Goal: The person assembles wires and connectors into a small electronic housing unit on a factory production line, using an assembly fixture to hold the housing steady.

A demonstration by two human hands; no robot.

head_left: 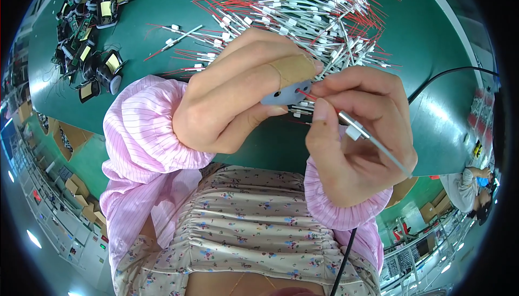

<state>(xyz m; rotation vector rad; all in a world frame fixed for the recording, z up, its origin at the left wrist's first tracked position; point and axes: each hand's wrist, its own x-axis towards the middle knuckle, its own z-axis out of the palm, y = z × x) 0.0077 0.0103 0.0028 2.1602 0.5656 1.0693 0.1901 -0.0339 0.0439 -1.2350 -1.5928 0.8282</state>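
Above the near part of the green table, my left hand (232,93) is closed round a small grey-blue piece with dark holes (284,95), pinching it between fingers and thumb. A tan strip of tape (297,71) wraps one of its fingers. Close beside it, my right hand (367,128) pinches a thin red wire (307,95) whose end meets the piece at one of its holes; how deep it sits I cannot tell. A silver sleeve, a white block (354,132) and a thin pale rod, seemingly of the same wired part, lie across my right palm.
A large heap of similar red-wired parts with white blocks (292,12) covers the far middle of the green table (427,74). Black parts with yellow pads and green boards (92,31) are piled at far left. A black cable (454,70) crosses the right edge. Another person (465,188) is at far right.
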